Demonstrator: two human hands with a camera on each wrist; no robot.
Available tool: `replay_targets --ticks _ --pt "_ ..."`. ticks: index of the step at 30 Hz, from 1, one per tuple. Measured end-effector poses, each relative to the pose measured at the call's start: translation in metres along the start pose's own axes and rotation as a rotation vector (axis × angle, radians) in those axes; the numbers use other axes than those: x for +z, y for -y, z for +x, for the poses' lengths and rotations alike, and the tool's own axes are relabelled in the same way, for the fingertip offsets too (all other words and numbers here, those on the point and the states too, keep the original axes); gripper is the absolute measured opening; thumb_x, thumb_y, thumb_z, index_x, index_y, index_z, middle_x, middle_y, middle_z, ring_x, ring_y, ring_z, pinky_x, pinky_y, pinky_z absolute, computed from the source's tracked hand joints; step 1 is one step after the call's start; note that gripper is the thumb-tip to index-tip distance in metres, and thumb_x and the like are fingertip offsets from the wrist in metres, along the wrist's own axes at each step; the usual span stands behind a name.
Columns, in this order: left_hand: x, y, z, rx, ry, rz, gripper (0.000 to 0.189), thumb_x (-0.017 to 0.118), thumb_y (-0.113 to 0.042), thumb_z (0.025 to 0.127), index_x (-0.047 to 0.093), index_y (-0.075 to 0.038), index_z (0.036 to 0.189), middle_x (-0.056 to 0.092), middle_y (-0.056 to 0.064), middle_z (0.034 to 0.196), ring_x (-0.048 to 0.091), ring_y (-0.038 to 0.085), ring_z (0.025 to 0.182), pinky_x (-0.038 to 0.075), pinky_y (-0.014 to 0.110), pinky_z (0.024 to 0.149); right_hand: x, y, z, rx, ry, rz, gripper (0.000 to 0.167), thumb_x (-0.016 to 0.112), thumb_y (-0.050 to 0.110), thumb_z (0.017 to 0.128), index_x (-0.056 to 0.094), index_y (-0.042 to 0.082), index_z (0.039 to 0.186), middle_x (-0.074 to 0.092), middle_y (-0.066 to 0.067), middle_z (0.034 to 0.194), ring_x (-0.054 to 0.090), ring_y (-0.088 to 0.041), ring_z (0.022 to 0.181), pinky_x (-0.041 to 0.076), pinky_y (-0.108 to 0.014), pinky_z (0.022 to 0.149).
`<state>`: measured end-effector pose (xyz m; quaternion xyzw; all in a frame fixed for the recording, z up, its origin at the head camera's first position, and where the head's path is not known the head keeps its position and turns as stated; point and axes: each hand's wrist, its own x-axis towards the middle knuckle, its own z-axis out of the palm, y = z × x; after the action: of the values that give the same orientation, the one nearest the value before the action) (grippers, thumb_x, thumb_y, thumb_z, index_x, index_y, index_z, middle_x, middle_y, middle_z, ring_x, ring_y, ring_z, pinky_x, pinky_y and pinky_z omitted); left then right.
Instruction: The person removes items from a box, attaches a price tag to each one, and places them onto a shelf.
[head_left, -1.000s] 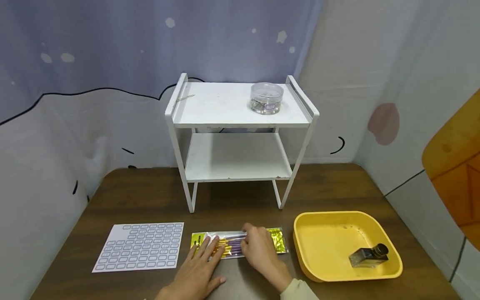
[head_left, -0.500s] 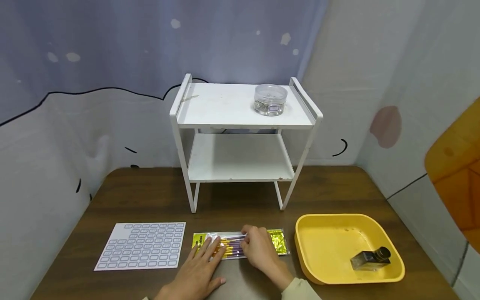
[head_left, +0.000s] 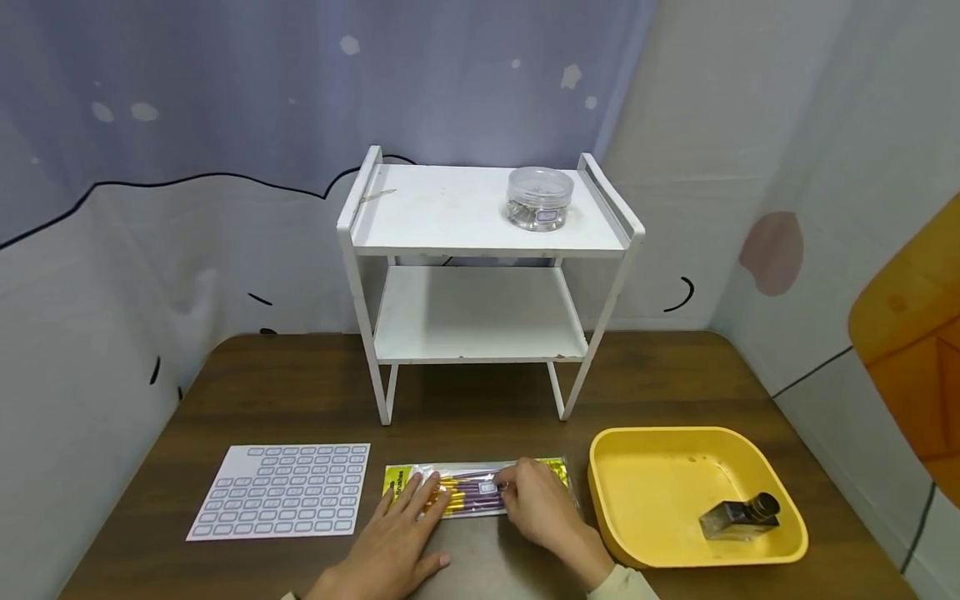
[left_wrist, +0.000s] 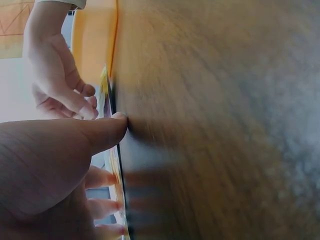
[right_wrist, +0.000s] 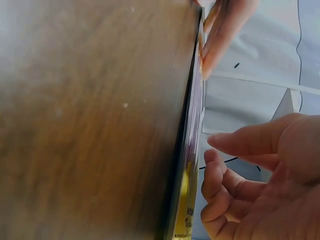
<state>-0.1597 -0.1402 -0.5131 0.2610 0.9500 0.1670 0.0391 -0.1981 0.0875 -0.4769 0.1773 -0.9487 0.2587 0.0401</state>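
A flat clear packet of paintbrushes, with purple and yellow handles and yellow-green ends, lies on the table. A small white label shows on its front. My left hand rests on the packet's left part with fingers spread and straight. Over the packet's right part is my right hand, beside the label. In the right wrist view my right hand's fingers are loosely curled, a little apart from the packet, and nothing shows between thumb and forefinger.
A sheet of labels lies on the left. At right, a yellow tray holds a glass bottle with a black cap. Behind stands a white two-tier shelf with a clear lidded jar on top.
My right hand has shifted to the right along the packet, uncovering the small white label. My left hand has stayed in place on the packet.
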Motion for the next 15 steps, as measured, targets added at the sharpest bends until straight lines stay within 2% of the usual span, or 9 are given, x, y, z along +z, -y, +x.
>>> replay_targets --ticks 8,15 --pt "-0.002 -0.004 0.002 0.006 -0.019 -0.015 0.075 0.072 -0.046 0.086 0.049 -0.007 0.146 0.038 0.022 0.156 0.034 0.047 0.144 0.028 0.073 0.109 0.002 -0.006 -0.006 -0.026 -0.01 -0.032 0.03 0.066 -0.006 0.073 0.081 0.014 0.091 0.067 -0.004 0.079 0.058 -0.016 0.068 0.045 -0.029 0.056" --pt "-0.004 -0.011 0.01 0.034 -0.06 0.012 0.069 0.074 -0.04 0.086 0.051 -0.013 0.146 0.04 0.024 0.155 0.036 0.047 0.143 0.028 0.07 0.111 0.004 -0.01 -0.007 -0.048 0.033 -0.035 0.029 0.067 -0.006 0.074 0.08 0.015 0.09 0.07 -0.003 0.082 0.065 -0.019 0.077 0.049 -0.031 0.061"
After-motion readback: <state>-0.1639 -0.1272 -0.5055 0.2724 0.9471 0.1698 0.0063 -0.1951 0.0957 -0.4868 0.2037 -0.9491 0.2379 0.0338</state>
